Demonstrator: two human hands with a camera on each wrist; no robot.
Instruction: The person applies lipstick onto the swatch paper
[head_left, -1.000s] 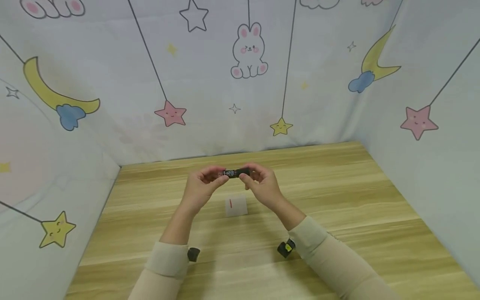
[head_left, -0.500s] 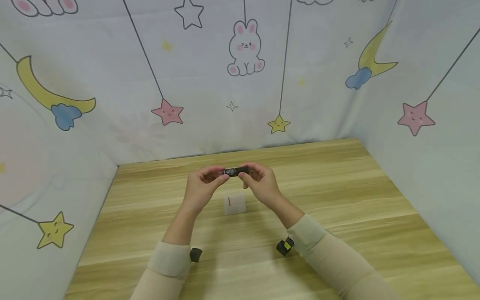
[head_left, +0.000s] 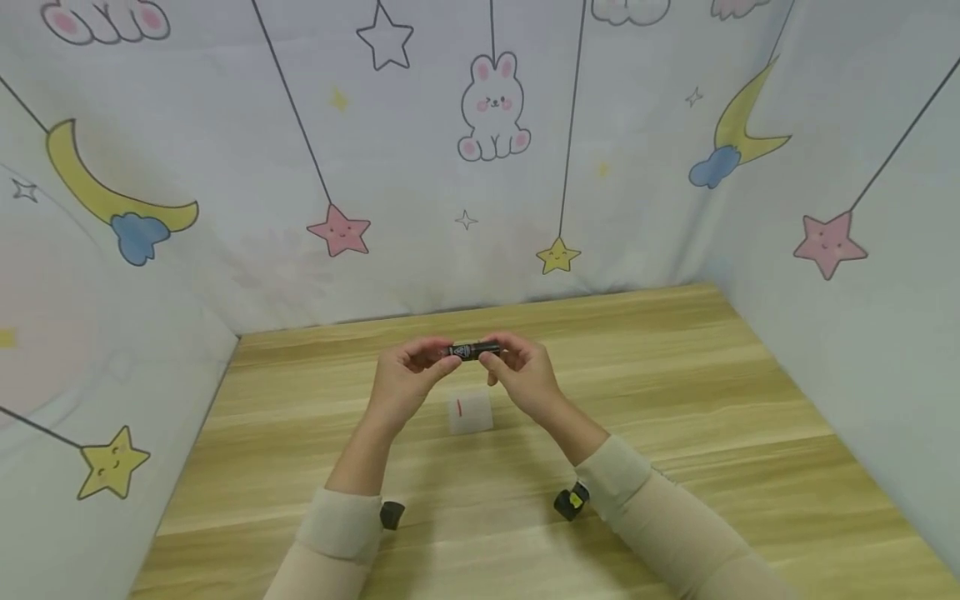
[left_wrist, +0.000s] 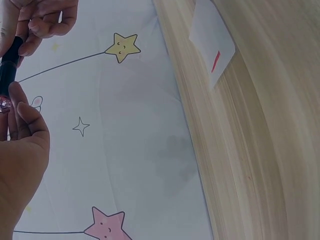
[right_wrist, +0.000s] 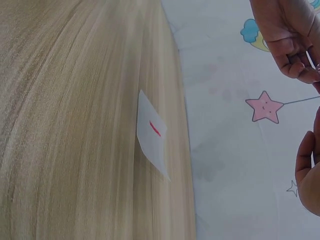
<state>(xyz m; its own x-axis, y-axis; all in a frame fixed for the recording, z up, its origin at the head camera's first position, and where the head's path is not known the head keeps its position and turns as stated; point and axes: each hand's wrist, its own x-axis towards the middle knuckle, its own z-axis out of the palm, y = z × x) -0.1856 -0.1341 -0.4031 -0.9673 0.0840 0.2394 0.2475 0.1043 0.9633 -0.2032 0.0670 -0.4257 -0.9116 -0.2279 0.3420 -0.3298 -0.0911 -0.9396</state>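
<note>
Held level above the table, a slim black lip gloss tube (head_left: pixel 471 351) with white print spans between both hands in the head view. My left hand (head_left: pixel 405 379) pinches its left end between thumb and fingers. At the other end, the black cap is gripped by my right hand (head_left: pixel 528 377). The left wrist view shows the tube (left_wrist: pixel 7 72) at the edge of the picture, with a clear, reddish end near the left fingers. Below the hands lies a small white sheet (head_left: pixel 471 414) with a red stroke on it, touched by neither hand.
A wood-grain table (head_left: pixel 645 375) stretches out under the arms. White fabric (head_left: pixel 420 167) printed with stars, moons and a rabbit hangs behind it and at both sides. Black devices (head_left: pixel 392 515) sit at the wrists by the sleeve cuffs.
The head view has shifted slightly up and down. Both hands keep their hold on the tube, which has barely moved.
</note>
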